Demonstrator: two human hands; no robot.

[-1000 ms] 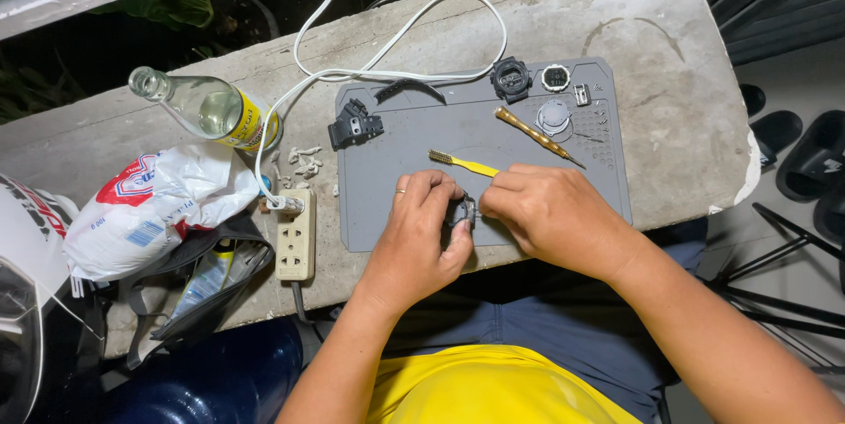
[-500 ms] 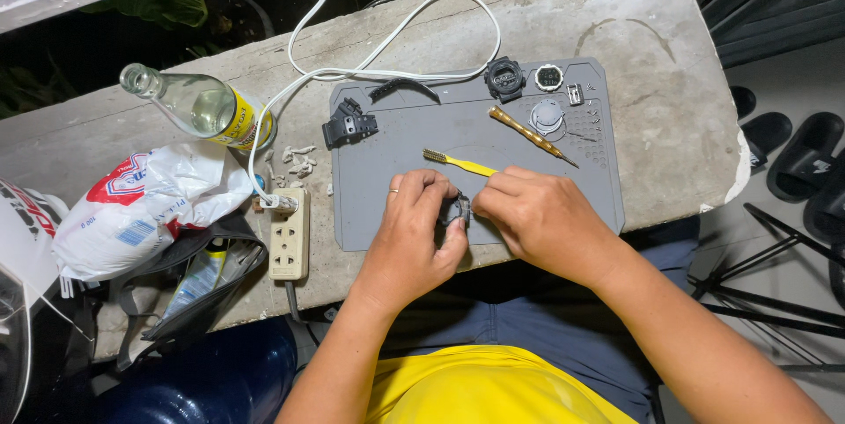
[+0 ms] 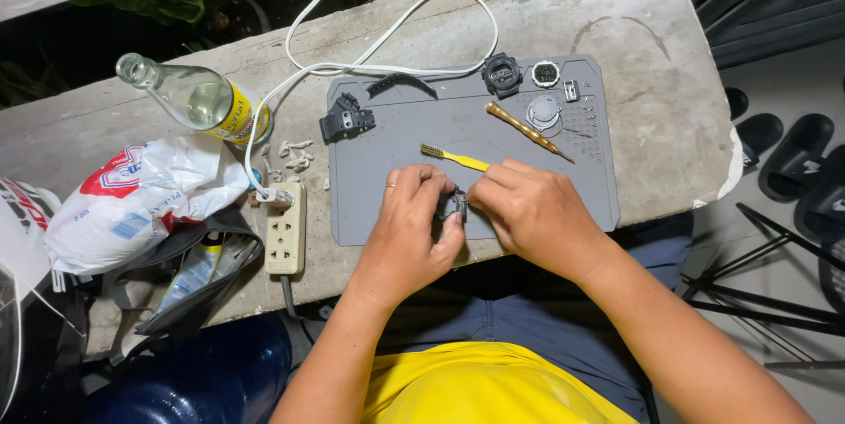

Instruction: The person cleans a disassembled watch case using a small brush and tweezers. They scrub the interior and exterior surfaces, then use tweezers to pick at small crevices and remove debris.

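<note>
Concrete ledge (image 3: 634, 19): glass bottle (image 3: 189, 98) and plastic bag (image 3: 132, 204) at left, power strip (image 3: 285, 239), then grey work mat (image 3: 493, 186). Left hand (image 3: 409, 230) and right hand (image 3: 528, 213) pinch a small dark watch part (image 3: 452, 206) at the mat's near edge. Bare concrete beyond the mat's right edge.

Concrete ledge (image 3: 634, 28), grey floor (image 3: 775, 81), dark sandals (image 3: 792, 155)

Your left hand (image 3: 412, 232) and right hand (image 3: 537, 213) pinched a small dark part (image 3: 452, 206) between them, yellow brush (image 3: 453, 157) just beyond.
</note>
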